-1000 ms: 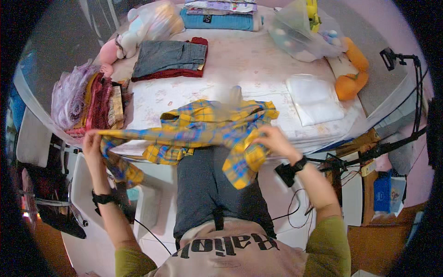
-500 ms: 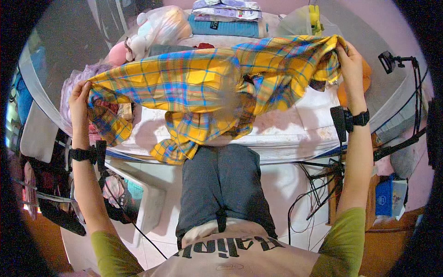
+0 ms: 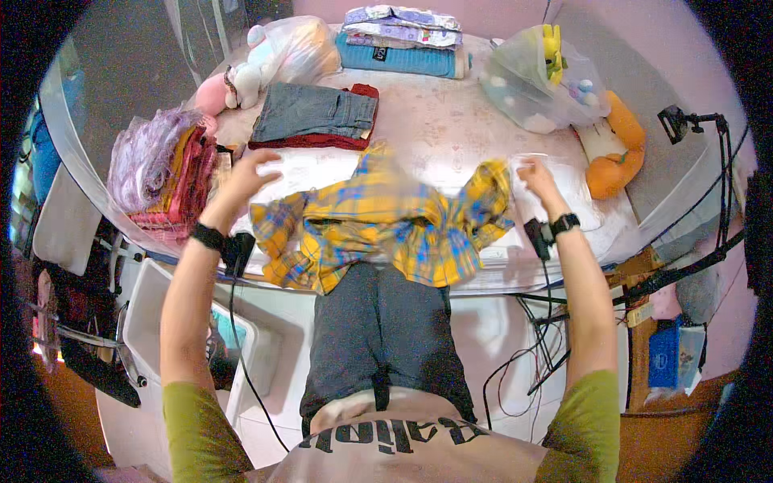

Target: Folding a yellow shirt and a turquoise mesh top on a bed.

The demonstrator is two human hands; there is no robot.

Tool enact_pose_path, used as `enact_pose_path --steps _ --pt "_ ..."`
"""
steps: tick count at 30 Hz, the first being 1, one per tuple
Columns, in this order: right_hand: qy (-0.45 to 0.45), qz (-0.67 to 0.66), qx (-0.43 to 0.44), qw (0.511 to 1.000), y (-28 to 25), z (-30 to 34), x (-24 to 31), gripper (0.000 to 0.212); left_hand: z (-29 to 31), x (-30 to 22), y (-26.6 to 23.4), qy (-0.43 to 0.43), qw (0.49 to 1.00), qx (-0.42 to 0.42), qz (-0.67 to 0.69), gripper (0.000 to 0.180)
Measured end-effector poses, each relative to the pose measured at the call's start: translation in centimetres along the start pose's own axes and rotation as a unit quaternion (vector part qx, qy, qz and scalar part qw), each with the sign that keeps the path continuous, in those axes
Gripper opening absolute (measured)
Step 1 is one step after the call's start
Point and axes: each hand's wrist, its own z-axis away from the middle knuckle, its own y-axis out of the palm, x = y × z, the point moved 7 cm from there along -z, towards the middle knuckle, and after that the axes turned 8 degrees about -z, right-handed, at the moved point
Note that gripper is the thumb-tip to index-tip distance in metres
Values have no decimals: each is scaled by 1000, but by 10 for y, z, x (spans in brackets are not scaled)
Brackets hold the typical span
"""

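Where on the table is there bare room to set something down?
Bare patch mid-table, bordered by the folded jeans, plaid shirt and plastic bag of toys. Crowded: the left edge with the stacked clothes, and the far edge with the folded pile.

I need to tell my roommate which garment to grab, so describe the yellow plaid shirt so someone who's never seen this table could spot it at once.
Start at the pale table and go to its near edge, in front of the seated person. The plaid shirt lies crumpled there, partly hanging over the edge, between the left hand and right hand. Unlike the folded jeans and stacked clothes around it, it is unfolded, yellow with blue checks.
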Motion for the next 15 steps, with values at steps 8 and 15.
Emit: enact_pose_path --steps 8,15 --pt "-190 -12 284 940 101 127 88 22 63 -54 84 -54 943 327 -26 39" --pt "-445 330 166 816 136 178 72 59 102 -59 132 50 966 248 -51 40"
